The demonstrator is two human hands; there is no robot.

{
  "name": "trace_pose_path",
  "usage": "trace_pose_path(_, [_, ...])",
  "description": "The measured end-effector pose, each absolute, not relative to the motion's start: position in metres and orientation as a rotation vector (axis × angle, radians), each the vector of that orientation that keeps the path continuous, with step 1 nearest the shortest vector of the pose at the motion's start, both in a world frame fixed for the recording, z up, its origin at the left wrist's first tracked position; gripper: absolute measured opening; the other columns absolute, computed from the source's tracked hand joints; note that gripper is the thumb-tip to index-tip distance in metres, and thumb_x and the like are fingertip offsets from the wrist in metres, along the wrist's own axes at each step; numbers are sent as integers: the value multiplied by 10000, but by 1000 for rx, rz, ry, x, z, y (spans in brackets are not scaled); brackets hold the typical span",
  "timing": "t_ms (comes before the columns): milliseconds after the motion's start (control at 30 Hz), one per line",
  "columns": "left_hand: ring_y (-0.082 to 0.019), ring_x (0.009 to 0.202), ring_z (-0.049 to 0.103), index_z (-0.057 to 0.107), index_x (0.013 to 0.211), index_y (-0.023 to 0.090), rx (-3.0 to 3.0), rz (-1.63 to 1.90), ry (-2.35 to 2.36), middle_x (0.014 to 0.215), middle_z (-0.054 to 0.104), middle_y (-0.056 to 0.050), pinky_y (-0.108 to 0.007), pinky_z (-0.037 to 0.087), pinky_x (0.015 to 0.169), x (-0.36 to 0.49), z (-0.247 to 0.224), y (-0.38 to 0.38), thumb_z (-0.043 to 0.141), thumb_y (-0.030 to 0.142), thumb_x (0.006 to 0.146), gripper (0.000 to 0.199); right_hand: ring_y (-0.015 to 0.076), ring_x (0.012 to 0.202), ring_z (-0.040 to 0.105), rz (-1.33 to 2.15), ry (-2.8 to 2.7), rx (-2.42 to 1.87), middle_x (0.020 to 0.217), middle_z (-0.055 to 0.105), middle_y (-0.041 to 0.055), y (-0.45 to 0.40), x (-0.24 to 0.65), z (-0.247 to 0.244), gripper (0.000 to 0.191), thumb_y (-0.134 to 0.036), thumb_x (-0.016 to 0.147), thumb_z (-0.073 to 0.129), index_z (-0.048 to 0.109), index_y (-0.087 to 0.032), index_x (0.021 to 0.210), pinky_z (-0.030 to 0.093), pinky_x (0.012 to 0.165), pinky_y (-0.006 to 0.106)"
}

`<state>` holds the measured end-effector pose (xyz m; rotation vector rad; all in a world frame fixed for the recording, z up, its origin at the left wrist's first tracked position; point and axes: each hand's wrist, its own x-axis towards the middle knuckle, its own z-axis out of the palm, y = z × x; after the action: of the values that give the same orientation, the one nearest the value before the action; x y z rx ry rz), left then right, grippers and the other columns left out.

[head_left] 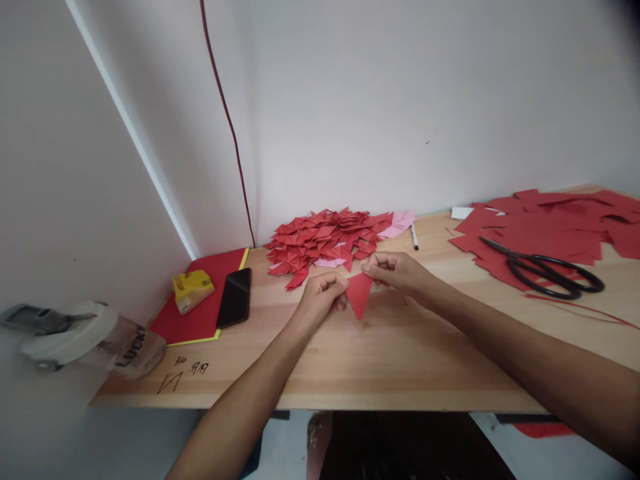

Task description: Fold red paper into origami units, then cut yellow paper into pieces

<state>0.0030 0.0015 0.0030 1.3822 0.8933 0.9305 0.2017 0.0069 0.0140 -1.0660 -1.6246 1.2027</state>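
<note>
A small red paper triangle [360, 295], its point downward, is held up over the wooden table between my two hands. My left hand [325, 293] pinches its upper left corner. The upper right corner is pinched by my right hand [390, 270]. Just behind my hands lies a heap of folded red paper pieces [325, 233], with some pink paper [399, 223] at its right end. Flat red paper pieces [545, 227] are spread at the right, and black-handled scissors [545, 270] rest on them.
On the left, a red sheet with yellow edges [200, 320] bears a yellow box [193, 290] and a black phone [234, 298]. A clear cup with a white lid [135, 347] stands near the left edge. A marker [415, 237] lies by the wall.
</note>
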Motion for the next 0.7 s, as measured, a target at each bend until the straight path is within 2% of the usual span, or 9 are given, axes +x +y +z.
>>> trace_pose_path(133, [-73, 474, 397, 524, 606, 149, 1422, 1023, 987, 539, 462, 33, -218, 292, 499, -1, 3, 5, 639, 407, 770, 326, 105, 555, 401, 1214, -1815, -1064, 637, 499, -17, 10, 205, 12, 413, -552, 835, 557, 490, -190, 646, 300, 545, 264])
trace_pose_path(300, [-95, 542, 402, 520, 616, 151, 1661, 873, 1036, 588, 459, 20, -226, 290, 524, -2, 0, 5, 587, 434, 810, 350, 135, 673, 458, 968, -2045, -999, 728, 524, -1, 10, 201, 0, 313, -434, 887, 499, 521, -186, 698, 344, 627, 269])
trace_pose_path(400, [-103, 572, 391, 507, 630, 160, 1764, 836, 1049, 601, 444, 23, -228, 287, 540, 1, -2, 2, 550, 433, 838, 346, 134, 656, 437, 911, -2084, -1061, 691, 501, -14, 5, 195, -2, 266, -380, 899, 475, 516, -193, 714, 326, 608, 265])
trace_pose_path(567, [-117, 625, 412, 512, 636, 163, 1841, 890, 1075, 636, 461, 15, -231, 305, 577, 4, 1, 0, 520, 415, 857, 335, 124, 612, 370, 869, -2065, -1094, 624, 402, -24, 5, 194, -1, 368, -420, 897, 476, 409, -196, 613, 281, 559, 266])
trace_pose_path(700, [-119, 646, 427, 510, 628, 158, 1822, 954, 1065, 657, 477, 8, -229, 317, 600, 0, 5, 4, 538, 390, 846, 320, 120, 606, 396, 881, -2061, -1065, 633, 456, -14, 9, 200, 4, 397, -446, 890, 492, 448, -188, 591, 286, 556, 263])
